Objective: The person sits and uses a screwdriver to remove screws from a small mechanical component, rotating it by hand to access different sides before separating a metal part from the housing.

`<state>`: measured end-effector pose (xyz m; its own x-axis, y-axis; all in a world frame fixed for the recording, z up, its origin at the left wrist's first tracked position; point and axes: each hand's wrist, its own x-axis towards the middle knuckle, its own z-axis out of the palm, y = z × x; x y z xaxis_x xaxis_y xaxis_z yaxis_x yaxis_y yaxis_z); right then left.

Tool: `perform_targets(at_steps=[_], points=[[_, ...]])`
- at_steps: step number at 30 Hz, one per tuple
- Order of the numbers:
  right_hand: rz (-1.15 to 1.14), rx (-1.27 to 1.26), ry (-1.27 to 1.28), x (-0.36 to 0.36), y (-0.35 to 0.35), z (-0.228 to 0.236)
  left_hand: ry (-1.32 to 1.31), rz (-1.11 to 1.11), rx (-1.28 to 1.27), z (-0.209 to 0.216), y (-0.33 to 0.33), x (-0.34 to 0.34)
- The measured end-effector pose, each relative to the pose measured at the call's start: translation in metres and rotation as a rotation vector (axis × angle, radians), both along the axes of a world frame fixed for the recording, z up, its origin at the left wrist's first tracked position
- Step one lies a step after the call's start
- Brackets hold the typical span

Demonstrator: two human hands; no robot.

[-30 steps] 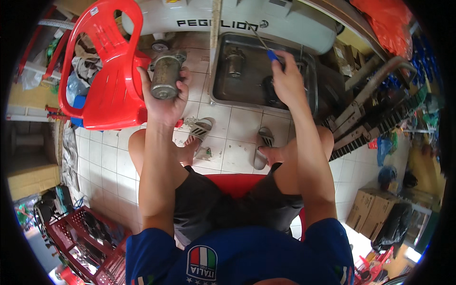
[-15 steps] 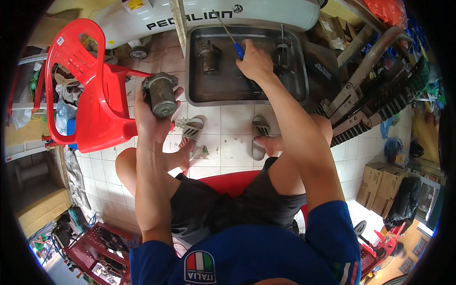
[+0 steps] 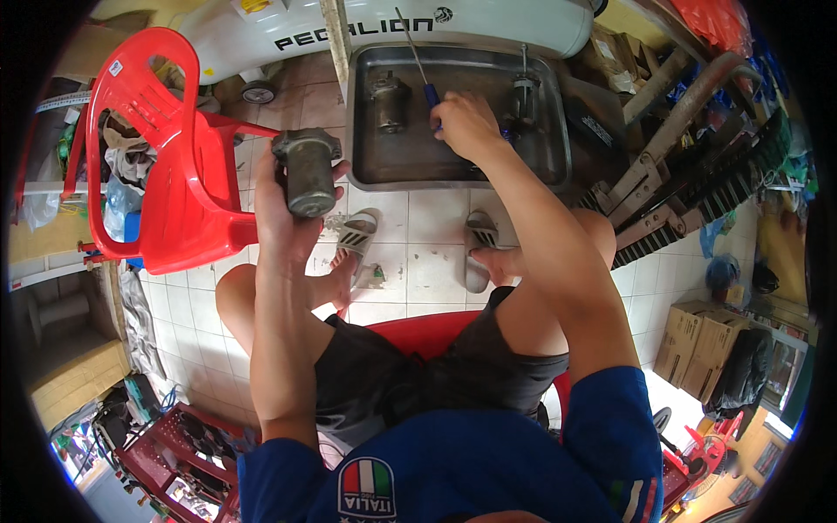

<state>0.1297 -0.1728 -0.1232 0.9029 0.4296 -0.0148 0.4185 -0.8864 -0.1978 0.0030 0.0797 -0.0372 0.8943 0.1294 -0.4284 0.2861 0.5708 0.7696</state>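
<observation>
Motor-like cylinder [image 3: 310,174], dull grey-brown metal, worn and stained, with a wider flanged head and a rounded lower end: held off the near left corner of the tray [image 3: 414,161], in the left hand [image 3: 283,213], its fingers spread round the body, thumb on one side and fingertips on the other. Screwdriver [image 3: 432,96], long thin metal shaft, smooth blue handle: above the middle of the tray, in the right hand [image 3: 471,122], its fingers curled closed round the handle, shaft slanting toward the tray's far rim. Tray, shallow, rectangular, of darkened metal with rounded corners and a raised, shinier rim. Second cylinder [image 3: 389,103], similar scuffed metal, with a knobbly upper end: lying in the left part of the tray. Dark metal part [image 3: 525,96] with a slender rod: in the right part of the tray, its lower portion half hidden by the hand. Tank [image 3: 488,30], glossy white, rounded: beyond the tray. Chair [image 3: 192,209], moulded red plastic, slotted back: left of the tray. Metal frame [image 3: 645,187], grey bars with black ribbed strips: right of the tray. Floor [image 3: 427,270], pale square tiles, chipped in spots: on the near side of the tray. Pair of sandals [image 3: 356,231], pale with dark stripes, worn on the feet: just nearer than the tray.
</observation>
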Motion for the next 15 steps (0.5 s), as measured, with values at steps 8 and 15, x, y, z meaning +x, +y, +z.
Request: perform_targets(at_steps=[8,15], points=[[-0.052,-0.273,-0.162,-0.013,0.018,-0.016,0.012,0.043,-0.014,0.002,0.005,-0.003],[0.061,-0.298,-0.205,-0.014,0.013,-0.02,-0.015,0.053,-0.036,0.008,0.009,-0.004]])
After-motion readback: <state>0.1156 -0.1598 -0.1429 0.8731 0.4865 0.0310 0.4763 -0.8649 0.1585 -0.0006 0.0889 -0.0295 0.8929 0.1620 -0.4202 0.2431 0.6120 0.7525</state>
